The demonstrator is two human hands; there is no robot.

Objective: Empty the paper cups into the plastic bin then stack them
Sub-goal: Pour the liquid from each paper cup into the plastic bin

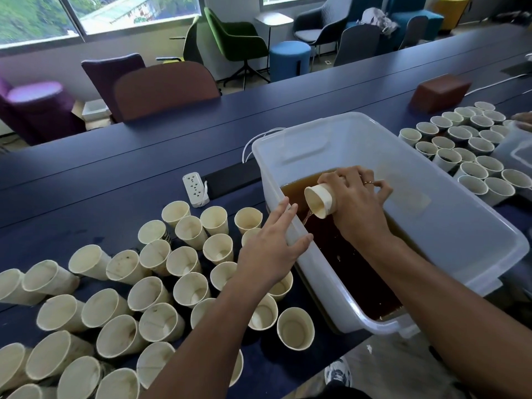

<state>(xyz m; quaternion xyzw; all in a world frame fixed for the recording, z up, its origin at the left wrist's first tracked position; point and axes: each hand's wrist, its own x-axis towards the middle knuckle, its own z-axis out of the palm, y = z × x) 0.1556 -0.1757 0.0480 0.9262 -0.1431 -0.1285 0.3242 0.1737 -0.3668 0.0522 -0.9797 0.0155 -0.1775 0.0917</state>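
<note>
A translucent white plastic bin [449, 214] sits on the dark blue table and holds brown liquid [351, 266]. My right hand [358, 201] grips a paper cup [319, 200] tipped on its side over the liquid, and a thin brown stream runs from its rim. My left hand [272, 249] rests with straight fingers on the bin's near left rim. Several empty paper cups [161, 283] stand on the table left of the bin. Several more cups [466, 145] stand in a cluster to the right of the bin, some with dark contents.
A white power strip [196, 189] lies just behind the left cups. A brown block [440, 92] sits at the far right of the table. Chairs and stools stand beyond the table. A second clear container [518, 148] is at the right edge.
</note>
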